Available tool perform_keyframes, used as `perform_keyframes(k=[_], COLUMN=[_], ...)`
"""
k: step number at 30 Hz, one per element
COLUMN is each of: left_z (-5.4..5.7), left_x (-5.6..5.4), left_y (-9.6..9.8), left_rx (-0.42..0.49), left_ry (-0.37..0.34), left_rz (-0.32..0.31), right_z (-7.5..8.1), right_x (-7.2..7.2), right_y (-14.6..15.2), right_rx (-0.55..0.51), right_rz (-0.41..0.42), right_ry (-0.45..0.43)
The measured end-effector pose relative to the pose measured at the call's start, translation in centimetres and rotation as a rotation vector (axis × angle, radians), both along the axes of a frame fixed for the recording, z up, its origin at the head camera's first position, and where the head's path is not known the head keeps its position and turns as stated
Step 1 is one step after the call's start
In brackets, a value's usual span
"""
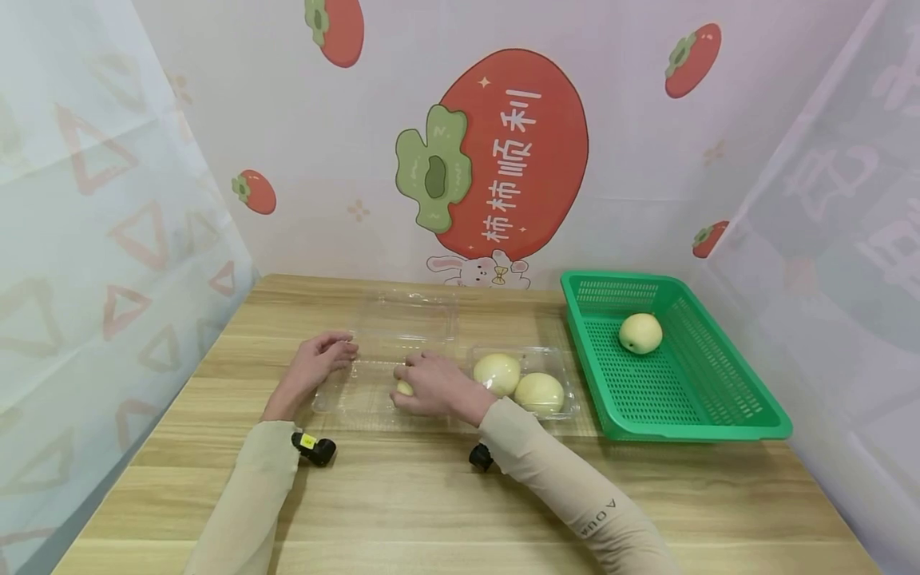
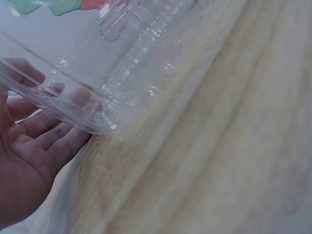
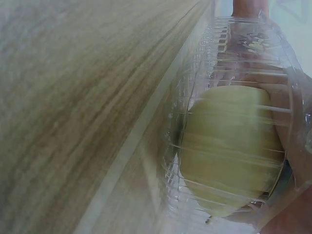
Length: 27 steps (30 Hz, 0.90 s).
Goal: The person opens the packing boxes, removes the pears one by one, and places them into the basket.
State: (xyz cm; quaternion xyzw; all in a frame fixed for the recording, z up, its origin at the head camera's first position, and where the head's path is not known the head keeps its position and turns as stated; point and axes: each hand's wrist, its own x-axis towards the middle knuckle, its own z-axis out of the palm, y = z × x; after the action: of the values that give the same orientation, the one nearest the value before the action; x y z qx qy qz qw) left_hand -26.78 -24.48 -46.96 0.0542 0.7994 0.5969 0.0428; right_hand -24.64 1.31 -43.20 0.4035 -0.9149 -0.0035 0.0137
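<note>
My right hand [image 1: 434, 385] holds a pale yellow pear [image 1: 405, 388] down inside an open clear plastic box [image 1: 359, 407]. In the right wrist view, that pear [image 3: 229, 146] shows through the box's ribbed wall, its stem at the lower end. At the box's left side is my left hand [image 1: 325, 359], with its fingers loosely bent. The left wrist view has these fingers [image 2: 63, 146] against the clear box's corner [image 2: 100, 124]. The raised lid [image 1: 406, 315] lies back behind the box. Right of it, a second clear box [image 1: 571, 399] contains two pears [image 1: 496, 374].
A green plastic basket [image 1: 719, 433] stands at the right of the wooden table [image 1: 402, 511], with one pear [image 1: 640, 333] inside. Behind the table rises a printed backdrop [image 1: 323, 247], and pale panels flank both sides.
</note>
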Motion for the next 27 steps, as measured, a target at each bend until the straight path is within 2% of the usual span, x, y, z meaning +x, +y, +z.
perform_keyframes(k=[18, 24, 27], left_z=[0.11, 0.03, 0.09], left_x=[0.24, 0.04, 0.02], left_y=[-0.02, -0.13, -0.1], left_rx=[0.023, 0.016, 0.017], left_ry=[-0.018, -0.022, -0.023], left_rz=[-0.014, -0.019, -0.019], right_z=[-0.11, 0.23, 0.5], right_x=[-0.46, -0.55, -0.55], right_y=[-0.17, -0.21, -0.22], right_rx=[-0.057, -0.079, -0.1], right_rz=[-0.001, 0.018, 0.014], right_ry=[-0.028, -0.019, -0.042])
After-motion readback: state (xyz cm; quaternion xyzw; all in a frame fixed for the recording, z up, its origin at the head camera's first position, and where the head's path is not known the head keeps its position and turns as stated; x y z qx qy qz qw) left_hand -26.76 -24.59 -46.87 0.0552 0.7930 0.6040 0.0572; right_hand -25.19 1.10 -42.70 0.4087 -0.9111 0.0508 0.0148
